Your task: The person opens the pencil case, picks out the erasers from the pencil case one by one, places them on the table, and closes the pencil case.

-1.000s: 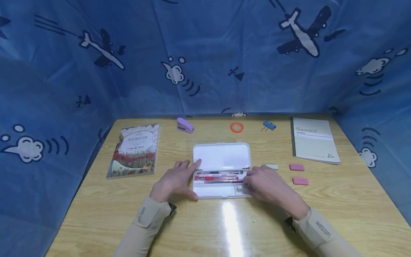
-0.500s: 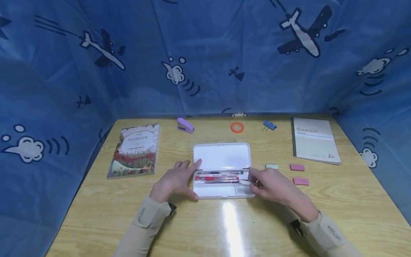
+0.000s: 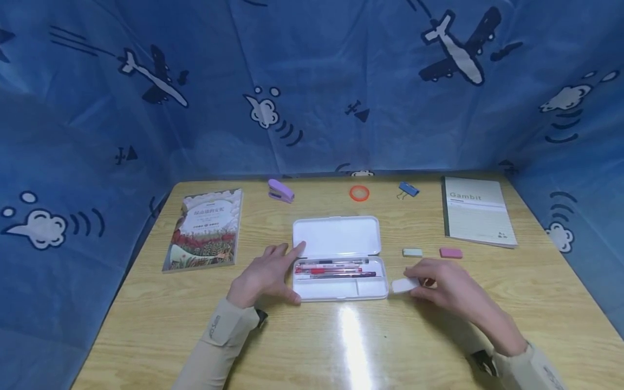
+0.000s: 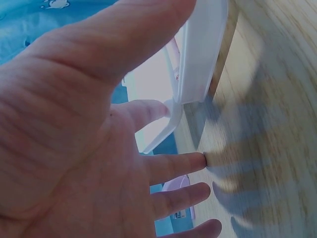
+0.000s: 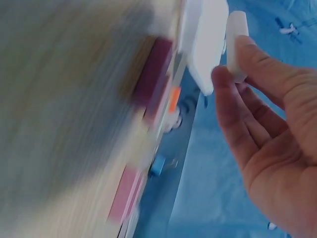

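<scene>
My right hand [image 3: 450, 284] pinches a white eraser [image 3: 404, 285] between thumb and fingertips, just right of an open white pencil case [image 3: 326, 292]. The right wrist view shows the eraser [image 5: 237, 29] upright in those fingertips. Several pens [image 3: 336, 269] lie in the case's long back section; its small front-right compartment [image 3: 372, 287] holds nothing visible. With fingers spread, my left hand [image 3: 265, 276] touches the case's left side. A pale green eraser [image 3: 412, 252] and a pink eraser [image 3: 450, 253] lie beyond my right hand. Another pink eraser is covered by that hand in the head view.
A picture-covered book [image 3: 205, 230] lies at the left, a notebook [image 3: 478, 211] at the right. Along the back are a purple stapler [image 3: 281, 190], an orange tape roll [image 3: 359, 193] and a blue binder clip [image 3: 408, 189]. Blue curtain [image 3: 312, 108] surrounds the table [image 3: 244, 346].
My right hand has lifted the white eraser out of the case's right end and moved it rightward past the rim. The left hand stays in place.
</scene>
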Available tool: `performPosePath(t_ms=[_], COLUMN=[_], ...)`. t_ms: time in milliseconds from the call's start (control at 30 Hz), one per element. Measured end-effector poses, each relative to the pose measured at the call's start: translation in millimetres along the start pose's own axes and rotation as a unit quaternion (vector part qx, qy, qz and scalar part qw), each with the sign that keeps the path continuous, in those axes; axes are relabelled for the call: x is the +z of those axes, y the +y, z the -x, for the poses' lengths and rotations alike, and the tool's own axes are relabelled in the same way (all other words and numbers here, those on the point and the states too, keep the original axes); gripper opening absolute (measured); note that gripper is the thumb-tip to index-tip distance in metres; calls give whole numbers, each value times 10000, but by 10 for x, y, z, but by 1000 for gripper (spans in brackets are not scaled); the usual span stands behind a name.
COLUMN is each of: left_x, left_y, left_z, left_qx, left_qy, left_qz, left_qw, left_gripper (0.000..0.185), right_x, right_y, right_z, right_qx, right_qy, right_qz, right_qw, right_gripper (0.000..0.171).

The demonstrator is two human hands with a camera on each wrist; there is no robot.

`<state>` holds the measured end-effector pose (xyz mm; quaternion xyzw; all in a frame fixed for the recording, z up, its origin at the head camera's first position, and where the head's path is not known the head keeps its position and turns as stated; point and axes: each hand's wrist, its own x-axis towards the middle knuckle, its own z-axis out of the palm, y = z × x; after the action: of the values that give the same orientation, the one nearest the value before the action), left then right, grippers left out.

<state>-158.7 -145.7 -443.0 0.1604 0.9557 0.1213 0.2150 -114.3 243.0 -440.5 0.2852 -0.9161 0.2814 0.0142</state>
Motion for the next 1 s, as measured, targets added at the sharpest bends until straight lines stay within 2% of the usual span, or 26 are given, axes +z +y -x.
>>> performPosePath(t_ms=[200,433,500,633,800,1000], left_x=[-13,-3,-2,3,5,6], left_y=[1,7,10,5,10,12], left_z=[14,19,14,7,7,18], left_qx=[-28,33,46,18,2,24], left_qy=[-7,-8,-4,-20,-27,46], left_qz=[13,29,11,2,26,51], left_qw=[10000,10000,10000,10000,10000,10000], left_gripper=[125,125,125,124,125,125], right_x=[-160,-320,-332,-336,-334,-313], right_y=[227,432,477,528,569,607], right_z=[287,548,600,643,645,629], right_qx=[76,718,785,1010,1564,1610], right_qy=[456,353,388,248,-276,-472], right_qz=[661,1290,1411,1349,1246,1188], right_qw=[9967,9884,9861,9854,9794,9786], right_gripper=[29,29,28,27,25,23])
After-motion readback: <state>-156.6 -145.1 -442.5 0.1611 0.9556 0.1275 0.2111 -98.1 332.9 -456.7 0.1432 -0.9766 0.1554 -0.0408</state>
